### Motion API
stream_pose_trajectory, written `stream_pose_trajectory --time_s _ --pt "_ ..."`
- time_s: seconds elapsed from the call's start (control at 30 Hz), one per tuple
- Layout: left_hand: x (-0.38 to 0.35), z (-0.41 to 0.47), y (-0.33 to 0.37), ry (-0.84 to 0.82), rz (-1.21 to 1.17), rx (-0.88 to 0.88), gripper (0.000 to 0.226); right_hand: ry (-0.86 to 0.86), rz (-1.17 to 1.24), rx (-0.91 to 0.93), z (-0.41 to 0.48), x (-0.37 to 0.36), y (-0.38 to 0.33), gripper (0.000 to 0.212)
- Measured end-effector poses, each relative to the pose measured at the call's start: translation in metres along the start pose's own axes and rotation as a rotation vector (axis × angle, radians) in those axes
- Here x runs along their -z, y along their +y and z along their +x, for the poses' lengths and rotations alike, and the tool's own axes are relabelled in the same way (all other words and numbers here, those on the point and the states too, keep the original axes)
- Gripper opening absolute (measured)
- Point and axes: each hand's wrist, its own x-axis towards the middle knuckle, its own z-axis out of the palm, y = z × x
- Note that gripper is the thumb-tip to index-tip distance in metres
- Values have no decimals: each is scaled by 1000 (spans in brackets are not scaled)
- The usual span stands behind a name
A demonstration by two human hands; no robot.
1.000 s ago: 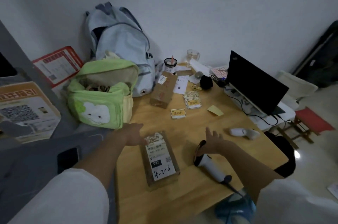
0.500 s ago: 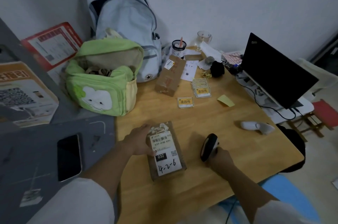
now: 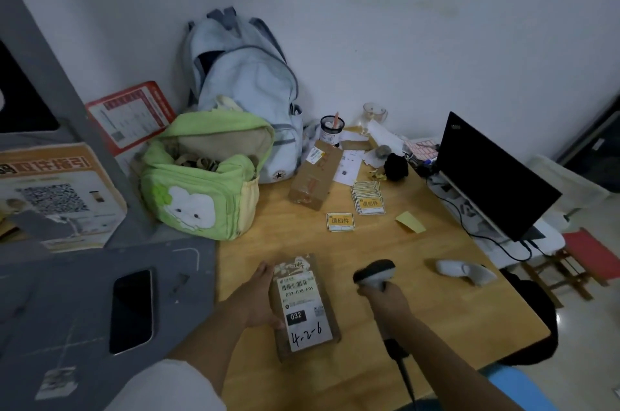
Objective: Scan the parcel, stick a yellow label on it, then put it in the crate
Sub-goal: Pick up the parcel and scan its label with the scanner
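Note:
A brown parcel (image 3: 304,305) with a white shipping label marked "032" and "4-2-6" lies flat near the table's front edge. My left hand (image 3: 260,298) grips its left side. Just to the right, my right hand (image 3: 382,298) is closed around the handle of a grey barcode scanner (image 3: 372,273), whose head is raised off the table and sits beside the parcel. One loose yellow label (image 3: 340,222) lies further back on the table, and a stack of yellow labels (image 3: 368,202) is behind it. No crate is in sight.
A second brown box (image 3: 315,179), a green bag (image 3: 204,182) and a pale blue backpack (image 3: 245,85) stand at the back left. A black laptop (image 3: 493,175) is at the right, a white device (image 3: 464,271) by the right edge, a phone (image 3: 131,310) on the grey surface left.
My right hand took hold of the scanner and lifted it upright beside the parcel. My left hand went from the parcel's top corner to gripping its left side. The camera view tilted down.

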Motion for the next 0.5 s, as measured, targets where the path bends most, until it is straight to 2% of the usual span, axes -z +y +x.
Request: stream_pose_trajectory --time_s 0.17,0.37,0.5 --pt "-1 -14 1 -8 0 -10 134 -180 53 58 -27 -12 -46 23" --pt "2 -30 12 -104 60 30 94 -368 39 42 -59 -28 -85 35" --pt "3 -41 19 -110 85 35 75 -449 -93 33 -78 -30 -99 42"
